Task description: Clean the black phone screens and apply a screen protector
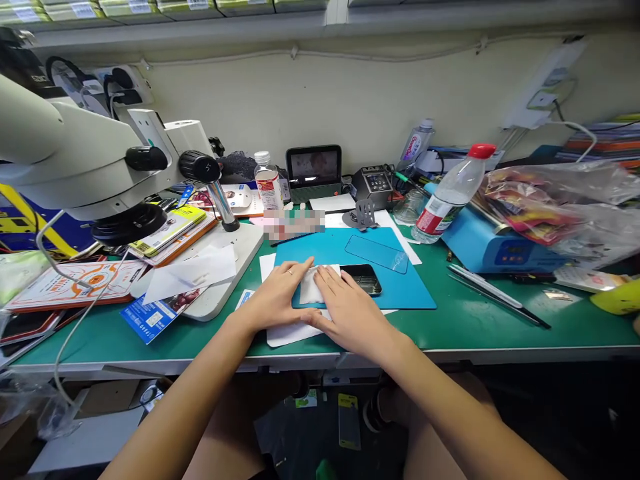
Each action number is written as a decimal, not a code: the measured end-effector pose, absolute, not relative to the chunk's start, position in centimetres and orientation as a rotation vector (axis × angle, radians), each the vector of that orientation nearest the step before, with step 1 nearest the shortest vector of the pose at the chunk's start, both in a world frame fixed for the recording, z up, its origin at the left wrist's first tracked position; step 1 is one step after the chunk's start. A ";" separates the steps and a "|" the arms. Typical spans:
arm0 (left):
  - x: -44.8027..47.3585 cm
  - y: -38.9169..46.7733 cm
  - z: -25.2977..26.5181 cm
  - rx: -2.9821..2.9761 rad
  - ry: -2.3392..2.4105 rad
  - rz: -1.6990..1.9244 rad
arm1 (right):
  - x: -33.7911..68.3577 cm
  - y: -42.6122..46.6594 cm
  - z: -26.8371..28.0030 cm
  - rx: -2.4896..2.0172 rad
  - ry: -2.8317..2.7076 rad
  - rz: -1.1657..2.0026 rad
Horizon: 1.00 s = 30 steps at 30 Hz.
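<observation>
A dark phone lies on the blue mat, its left part covered by a white wipe. My right hand presses the wipe down with its fingers laid together, thumb pointing left. Around the covered left end of the phone curls my left hand, index finger along the far side and thumb along the near side. The exact contact under the wipe is hidden. Behind the phone, a clear screen protector with a black border rests on the mat.
A microscope overhangs the left side. Bottles, including a red-capped bottle, a blue device and a small screen stand behind. Tweezers lie right of the mat. White paper sticks out under my hands.
</observation>
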<state>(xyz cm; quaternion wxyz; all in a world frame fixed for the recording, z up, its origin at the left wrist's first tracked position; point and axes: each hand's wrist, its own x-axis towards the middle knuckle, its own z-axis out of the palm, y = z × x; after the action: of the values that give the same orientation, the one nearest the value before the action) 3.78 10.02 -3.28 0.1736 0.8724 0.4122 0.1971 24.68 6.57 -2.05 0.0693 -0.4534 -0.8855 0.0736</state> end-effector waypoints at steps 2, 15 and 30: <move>3.8 10.0 -3.4 2.469 1.174 0.556 | 25.0 6.6 -2.0 -1.353 -2.668 0.212; 3.7 10.0 -3.5 2.477 1.215 0.537 | 27.0 6.5 -1.9 -1.351 -2.721 0.077; 4.2 9.8 -3.3 2.464 1.228 0.553 | 28.3 6.0 -2.4 -1.420 -2.628 0.143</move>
<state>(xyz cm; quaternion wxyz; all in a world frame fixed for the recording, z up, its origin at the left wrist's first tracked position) 4.20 9.84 -3.29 0.1663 0.8653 0.4312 0.1941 28.31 6.04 -2.38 0.0754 -0.4736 -0.8762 0.0478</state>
